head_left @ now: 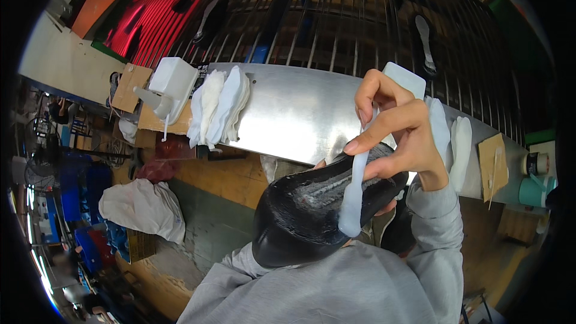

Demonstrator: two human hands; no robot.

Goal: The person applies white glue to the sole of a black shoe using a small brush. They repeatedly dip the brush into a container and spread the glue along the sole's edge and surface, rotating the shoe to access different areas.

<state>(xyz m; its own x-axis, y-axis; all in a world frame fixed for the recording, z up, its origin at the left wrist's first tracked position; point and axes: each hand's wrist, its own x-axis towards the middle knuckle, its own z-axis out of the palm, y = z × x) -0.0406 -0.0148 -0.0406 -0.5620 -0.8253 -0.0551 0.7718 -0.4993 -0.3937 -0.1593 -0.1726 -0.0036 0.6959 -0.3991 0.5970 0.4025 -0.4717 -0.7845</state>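
A black lasted shoe upper (300, 198) is tilted in front of my chest, its underside facing up with a rough, whitish middle. Behind it my left hand (387, 207) supports it; only some fingertips show past its edges, and the rest is hidden. Between the thumb and fingers of my right hand (396, 135) is a slim white brush (355, 189). The brush's thick, wet-looking pale end points down and lies over the near side of the underside, seemingly touching it.
Beyond the shoe runs a metal ledge (288, 99) bearing a white container (175, 81), pale folded pads (222, 108) and another white container (405, 78). A barred rack (336, 36) holds dark shoes (425, 42), with red light at left. A white sack (144, 207) lies lower left.
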